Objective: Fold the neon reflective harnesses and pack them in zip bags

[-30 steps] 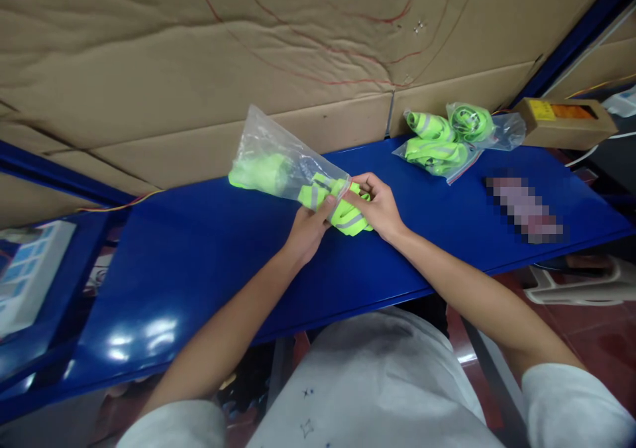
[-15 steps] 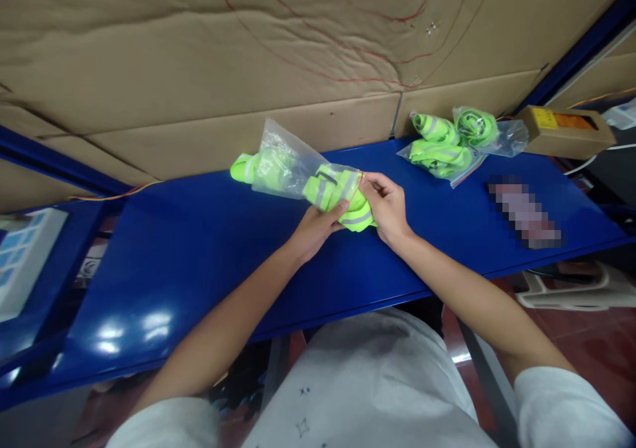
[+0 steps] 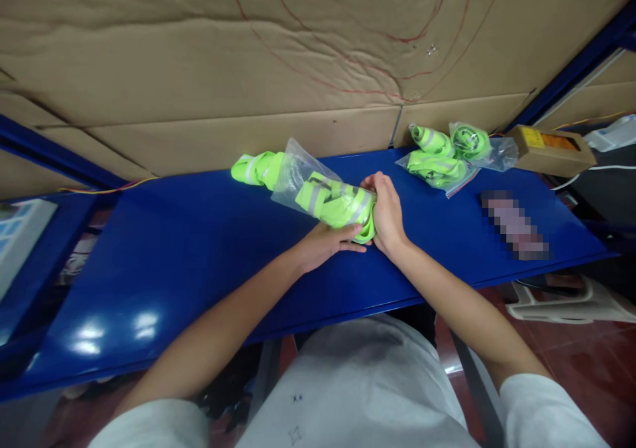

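Observation:
A neon-yellow reflective strap [image 3: 335,203] with grey bands is bundled up, most of it inside a clear plastic bag [image 3: 294,156]. My left hand [image 3: 325,246] grips the bundle from below, its thumb lying along the near side. Cupped round the right end, my right hand [image 3: 388,215] presses against the strap; its fingertips are partly hidden behind it. A loop of strap shows at that end between my hands. Behind the bag's far end, another rolled reflective strap [image 3: 256,169] rests on the blue table [image 3: 199,249].
Several bundled straps [image 3: 434,166], some in clear bags, sit at the back right beside a cardboard box [image 3: 549,150]. A pixelated object [image 3: 514,226] lies on the right part of the table. Cardboard sheeting [image 3: 199,70] rises along the back edge.
My right hand has gone from pinching the bag's edge to cupping the bundle's end. The bundle sits deeper in the bag, and my left hand has shifted slightly right and nearer me.

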A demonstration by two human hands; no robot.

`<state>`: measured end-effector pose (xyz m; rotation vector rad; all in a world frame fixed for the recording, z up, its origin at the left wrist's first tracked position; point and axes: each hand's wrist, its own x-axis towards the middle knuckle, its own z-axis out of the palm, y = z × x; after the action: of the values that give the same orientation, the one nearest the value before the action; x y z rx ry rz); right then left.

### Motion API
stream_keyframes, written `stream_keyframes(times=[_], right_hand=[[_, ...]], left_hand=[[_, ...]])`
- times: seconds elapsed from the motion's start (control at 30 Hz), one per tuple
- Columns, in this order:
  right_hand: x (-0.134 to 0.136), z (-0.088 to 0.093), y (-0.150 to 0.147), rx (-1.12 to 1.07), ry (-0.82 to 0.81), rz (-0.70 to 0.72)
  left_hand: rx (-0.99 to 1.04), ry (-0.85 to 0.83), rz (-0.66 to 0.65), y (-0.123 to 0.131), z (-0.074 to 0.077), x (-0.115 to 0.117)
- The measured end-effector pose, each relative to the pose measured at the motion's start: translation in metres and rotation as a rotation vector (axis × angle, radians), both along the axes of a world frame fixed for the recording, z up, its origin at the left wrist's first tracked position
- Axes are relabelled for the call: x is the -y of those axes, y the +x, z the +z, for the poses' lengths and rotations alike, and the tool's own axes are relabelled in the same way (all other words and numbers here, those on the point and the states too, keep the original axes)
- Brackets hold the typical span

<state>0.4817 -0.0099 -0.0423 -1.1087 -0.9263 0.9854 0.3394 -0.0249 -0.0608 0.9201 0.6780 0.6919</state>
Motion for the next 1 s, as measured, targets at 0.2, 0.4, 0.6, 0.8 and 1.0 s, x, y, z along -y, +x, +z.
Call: stream_keyframes(times=[0.2,0.4,0.6,0.8,1.0], right_hand=[[0.011,0.01,0.016,0.485,0.335,-0.027],[0.015,0.005,0.021,0.75,0.461,0.098],[0.014,0.004,0.02,0.718,0.403,0.271],[0.002,-0.011,0.018,0.555,0.256,0.105],[0.0,-0.005,0.019,0.172,-0.089,0.276]], left_hand=[[0.115,-0.068,0.186,-0.005,0.004,-0.013],[0.168,-0.062,0.19,-0.013,0.0,-0.019],[0.208,-0.123,0.196,-0.017,0.0,-0.023],[0.174,-0.097,0.059,-0.01,0.004,-0.012],[0.036,-0.102,-0.01,-0.002,0.006,-0.001]])
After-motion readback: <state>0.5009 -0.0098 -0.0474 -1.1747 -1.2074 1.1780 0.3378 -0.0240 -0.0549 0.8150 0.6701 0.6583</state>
